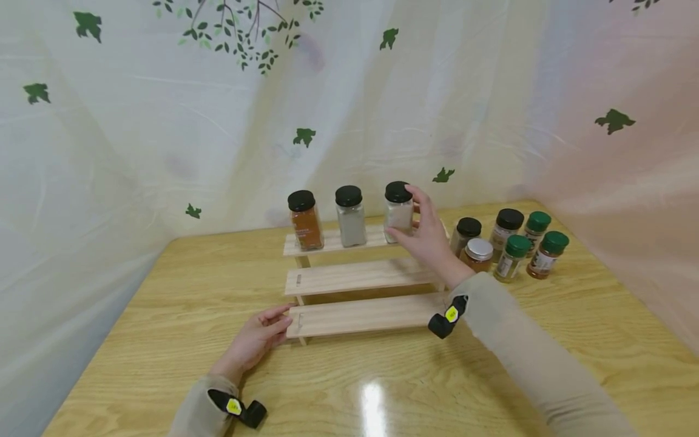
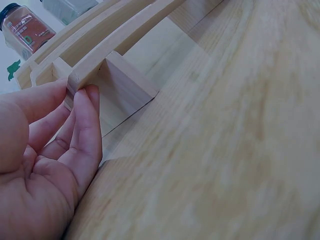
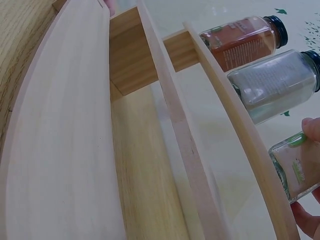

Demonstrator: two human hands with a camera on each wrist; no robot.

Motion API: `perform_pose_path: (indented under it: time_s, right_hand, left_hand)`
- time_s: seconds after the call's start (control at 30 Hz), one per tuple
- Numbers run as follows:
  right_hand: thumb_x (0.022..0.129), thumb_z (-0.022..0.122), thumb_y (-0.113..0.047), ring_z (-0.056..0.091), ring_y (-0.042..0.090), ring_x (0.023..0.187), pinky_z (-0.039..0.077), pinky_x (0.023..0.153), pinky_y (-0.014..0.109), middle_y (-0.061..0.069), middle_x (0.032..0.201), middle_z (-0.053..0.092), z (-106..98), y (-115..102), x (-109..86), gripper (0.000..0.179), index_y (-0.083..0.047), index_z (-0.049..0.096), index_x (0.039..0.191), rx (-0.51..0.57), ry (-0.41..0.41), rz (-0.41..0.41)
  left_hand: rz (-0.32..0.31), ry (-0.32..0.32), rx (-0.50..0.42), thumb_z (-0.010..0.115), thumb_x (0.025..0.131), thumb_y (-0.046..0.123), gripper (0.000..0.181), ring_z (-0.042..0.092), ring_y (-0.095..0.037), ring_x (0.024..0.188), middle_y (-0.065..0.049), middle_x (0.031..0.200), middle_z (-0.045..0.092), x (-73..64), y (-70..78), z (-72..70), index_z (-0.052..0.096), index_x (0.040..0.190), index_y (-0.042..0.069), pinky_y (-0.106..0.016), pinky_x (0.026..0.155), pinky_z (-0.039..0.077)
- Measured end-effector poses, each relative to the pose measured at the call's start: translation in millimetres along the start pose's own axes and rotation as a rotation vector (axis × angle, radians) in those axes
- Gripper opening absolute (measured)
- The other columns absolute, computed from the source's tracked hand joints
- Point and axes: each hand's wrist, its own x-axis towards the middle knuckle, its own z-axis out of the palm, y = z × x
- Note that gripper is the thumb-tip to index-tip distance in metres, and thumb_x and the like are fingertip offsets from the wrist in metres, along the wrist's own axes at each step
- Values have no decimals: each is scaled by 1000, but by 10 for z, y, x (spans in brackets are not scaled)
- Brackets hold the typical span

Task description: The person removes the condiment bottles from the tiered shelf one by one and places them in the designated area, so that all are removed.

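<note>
Our left hand grips the rack; our right hand, pinching the pale jar, should hold it upright.

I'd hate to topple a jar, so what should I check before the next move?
1. Right hand grips the rightmost top-row jar: ok.
2. Its base sits fully on the top shelf: cannot tell.
3. Left hand holds the end of the bottom shelf: ok.
4. Orange-filled jar and middle top-row jar upright: ok.
5. Silver-lidded jar clear of the right sleeve: cannot tell.
</note>
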Motion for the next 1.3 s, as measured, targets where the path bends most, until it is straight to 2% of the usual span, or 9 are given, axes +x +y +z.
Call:
perform_pose_path:
  time_s: [0.23,0.67,0.9,1.03,1.17,1.27,1.3]
  right_hand:
    - [81,74,-8,42,38,123,45,96,53,16,145,33,7,8,-6,84,-18,22,146,9,8,-13]
    - [80,75,-5,43,36,120,47,92,53,17,141,37,-35,51,-79,83,-17,25,145,31,32,-49]
    - [78,75,-3,44,37,118,48,90,53,20,138,39,-53,32,-121,82,-12,26,144,17,37,-74]
    - [76,76,0,44,36,117,47,91,53,21,136,41,-55,56,-175,82,-8,28,142,40,68,-100]
    - [72,78,5,47,36,114,47,88,54,23,133,43,-65,86,-242,82,-4,32,139,69,128,-152]
    - [70,79,7,49,33,113,49,88,50,24,132,44,-106,89,-312,82,-2,33,138,65,171,-184]
    - [69,79,8,50,30,113,50,89,44,24,132,45,-125,91,-341,83,-2,33,137,60,182,-184]
  left_hand:
    - [-15,23,12,56,95,10,51,55,0,74,8,89,55,7,5,9,38,140,-7,-15,68,49]
    - [-1,-9,-9,55,96,10,53,59,-2,81,7,92,58,30,-8,0,34,141,-9,-17,72,51]
    - [-11,9,2,57,95,11,48,55,-1,74,7,89,55,13,-10,-3,43,138,-4,-16,69,50]
    - [-7,0,-5,57,95,11,49,56,-1,75,7,90,55,7,-14,-9,42,139,-5,-16,70,50]
    - [5,-18,-13,55,96,11,54,60,-2,82,7,93,58,7,-16,-12,33,141,-10,-17,73,51]
    - [12,-28,-11,54,96,11,57,61,-3,85,7,94,59,12,-15,-11,29,142,-12,-17,74,51]
    - [13,-28,-7,54,96,11,57,61,-3,85,7,94,59,14,-14,-10,29,142,-12,-17,74,51]
